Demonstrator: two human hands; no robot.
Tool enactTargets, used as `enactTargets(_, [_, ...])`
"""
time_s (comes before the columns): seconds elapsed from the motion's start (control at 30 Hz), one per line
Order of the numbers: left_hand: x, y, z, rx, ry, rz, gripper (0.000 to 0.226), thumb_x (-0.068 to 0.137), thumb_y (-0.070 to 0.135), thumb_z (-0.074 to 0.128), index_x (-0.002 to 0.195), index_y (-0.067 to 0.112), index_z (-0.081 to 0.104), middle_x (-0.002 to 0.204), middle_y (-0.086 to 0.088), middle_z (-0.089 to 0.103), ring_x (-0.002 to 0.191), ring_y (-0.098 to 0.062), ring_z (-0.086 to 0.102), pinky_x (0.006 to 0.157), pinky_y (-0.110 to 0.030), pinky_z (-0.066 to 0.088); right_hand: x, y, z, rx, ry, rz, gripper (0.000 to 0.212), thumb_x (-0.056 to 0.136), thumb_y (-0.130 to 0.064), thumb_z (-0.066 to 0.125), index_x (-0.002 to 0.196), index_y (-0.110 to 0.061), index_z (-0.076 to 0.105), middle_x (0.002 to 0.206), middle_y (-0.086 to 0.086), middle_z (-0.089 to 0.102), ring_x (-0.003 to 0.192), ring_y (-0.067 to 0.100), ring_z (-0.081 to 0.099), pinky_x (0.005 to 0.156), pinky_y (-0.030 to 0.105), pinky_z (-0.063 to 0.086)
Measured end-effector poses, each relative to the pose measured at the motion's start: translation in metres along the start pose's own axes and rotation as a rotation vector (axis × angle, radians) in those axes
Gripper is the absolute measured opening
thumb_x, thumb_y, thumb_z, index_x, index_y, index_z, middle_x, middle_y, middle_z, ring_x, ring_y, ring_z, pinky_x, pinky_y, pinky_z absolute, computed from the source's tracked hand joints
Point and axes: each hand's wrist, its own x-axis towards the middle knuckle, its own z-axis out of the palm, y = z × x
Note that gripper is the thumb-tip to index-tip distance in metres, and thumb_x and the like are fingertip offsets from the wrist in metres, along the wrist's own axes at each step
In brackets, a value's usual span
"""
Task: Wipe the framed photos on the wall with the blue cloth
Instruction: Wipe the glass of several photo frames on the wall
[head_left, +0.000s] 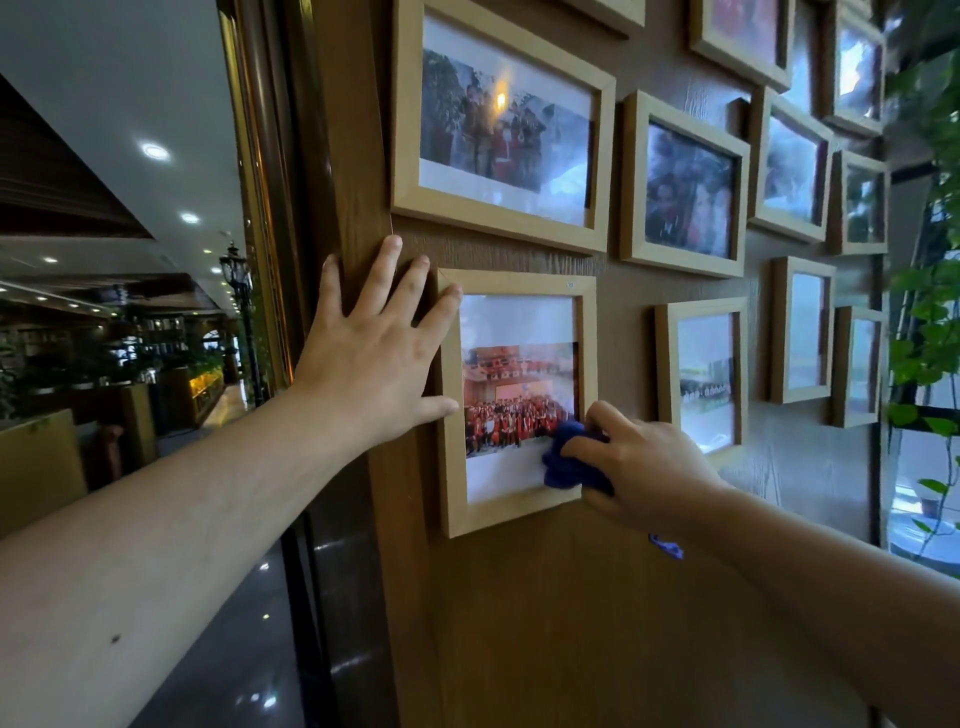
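While your left hand (374, 358) lies flat and open against the lower-left frame (514, 514), your right hand (644, 467) grips the blue cloth (566, 462) at its glass's lower right corner; pressing hard there could tilt or unhook the frame.

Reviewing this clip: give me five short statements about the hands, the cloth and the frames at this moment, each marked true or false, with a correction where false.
1. The right hand holds the blue cloth. True.
2. The cloth is pressed on the top left corner of the glass. False: it is at the lower right of the portrait frame.
3. The left hand lies spread open at that frame's left edge. True.
4. The left hand also grips a cloth. False: it is bare and holds nothing.
5. The landscape frame directly above is being wiped. False: neither hand touches it.
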Motion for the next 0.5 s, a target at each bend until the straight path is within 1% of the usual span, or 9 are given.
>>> enactTargets(0.07, [-0.001, -0.008, -0.004, 0.012, 0.026, 0.023, 0.096, 0.076, 0.076, 0.041, 0.149, 0.024, 0.009, 0.160, -0.015, 0.011, 0.147, -0.032, -0.004, 0.112, -0.067, 0.007, 0.013, 0.008, -0.016, 0.014, 0.076, 0.021, 0.040, 0.078, -0.044, 0.060, 0.114, -0.028, 0.053, 0.107, 0.004, 0.050, 0.066, 0.011, 0.041, 0.051, 0.032, 0.051])
enactTargets(0.1, [0.000, -0.013, -0.007, 0.010, 0.055, 0.041, 0.090, 0.078, 0.074, 0.038, 0.148, 0.021, 0.018, 0.158, -0.017, 0.019, 0.147, -0.032, 0.006, 0.112, -0.067, 0.010, 0.022, 0.012, -0.027, 0.021, 0.111, 0.026, 0.043, 0.078, -0.045, 0.058, 0.117, -0.028, 0.050, 0.109, 0.004, 0.049, 0.067, 0.012, 0.046, 0.053, 0.033, 0.053])
enactTargets(0.17, [0.006, -0.023, -0.017, -0.024, 0.145, 0.070, 0.078, 0.081, 0.067, 0.038, 0.140, 0.016, 0.037, 0.148, -0.020, 0.038, 0.139, -0.034, 0.030, 0.110, -0.067, 0.018, 0.044, 0.020, -0.052, 0.037, 0.198, 0.035, 0.047, 0.079, -0.047, 0.053, 0.121, -0.027, 0.047, 0.114, 0.005, 0.046, 0.073, 0.014, 0.051, 0.057, 0.034, 0.053])
enactTargets(0.2, [0.012, -0.028, -0.023, -0.039, 0.194, 0.074, 0.072, 0.082, 0.064, 0.040, 0.135, 0.014, 0.043, 0.142, -0.021, 0.044, 0.134, -0.035, 0.037, 0.109, -0.066, 0.022, 0.056, 0.024, -0.065, 0.051, 0.246, 0.048, 0.048, 0.079, -0.046, 0.054, 0.123, -0.027, 0.046, 0.116, 0.005, 0.044, 0.076, 0.014, 0.050, 0.059, 0.033, 0.052])
enactTargets(0.23, [0.019, -0.034, -0.029, -0.041, 0.242, 0.073, 0.069, 0.083, 0.062, 0.040, 0.131, 0.013, 0.046, 0.138, -0.021, 0.048, 0.130, -0.036, 0.041, 0.108, -0.065, 0.024, 0.069, 0.027, -0.077, 0.070, 0.299, 0.061, 0.048, 0.079, -0.043, 0.056, 0.123, -0.027, 0.046, 0.117, 0.004, 0.043, 0.078, 0.014, 0.049, 0.059, 0.033, 0.050])
enactTargets(0.3, [0.036, -0.042, -0.044, -0.027, 0.317, 0.065, 0.066, 0.083, 0.061, 0.040, 0.127, 0.012, 0.048, 0.135, -0.021, 0.049, 0.127, -0.037, 0.042, 0.107, -0.062, 0.027, 0.095, 0.033, -0.100, 0.120, 0.408, 0.076, 0.047, 0.081, -0.038, 0.061, 0.124, -0.027, 0.047, 0.117, 0.004, 0.042, 0.079, 0.015, 0.047, 0.057, 0.028, 0.043])
enactTargets(0.37, [0.053, -0.050, -0.054, -0.033, 0.362, 0.046, 0.070, 0.083, 0.063, 0.042, 0.131, 0.012, 0.045, 0.139, -0.021, 0.045, 0.131, -0.037, 0.038, 0.107, -0.061, 0.027, 0.120, 0.036, -0.120, 0.151, 0.489, 0.088, 0.048, 0.082, -0.039, 0.060, 0.127, -0.028, 0.045, 0.119, 0.005, 0.042, 0.080, 0.014, 0.046, 0.058, 0.025, 0.037])
enactTargets(0.43, [0.068, -0.057, -0.060, -0.062, 0.352, -0.003, 0.084, 0.079, 0.070, 0.039, 0.139, 0.012, 0.035, 0.147, -0.020, 0.036, 0.137, -0.036, 0.028, 0.110, -0.060, 0.024, 0.143, 0.035, -0.137, 0.184, 0.561, 0.104, 0.048, 0.084, -0.039, 0.058, 0.129, -0.029, 0.044, 0.120, 0.005, 0.042, 0.081, 0.015, 0.047, 0.061, 0.028, 0.042])
enactTargets(0.5, [0.081, -0.061, -0.061, -0.102, 0.297, -0.062, 0.100, 0.074, 0.080, 0.031, 0.148, 0.014, 0.018, 0.157, -0.016, 0.020, 0.144, -0.032, 0.013, 0.115, -0.058, 0.016, 0.165, 0.033, -0.150, 0.226, 0.634, 0.108, 0.047, 0.084, -0.038, 0.058, 0.129, -0.029, 0.044, 0.118, 0.005, 0.043, 0.082, 0.016, 0.047, 0.063, 0.032, 0.047])
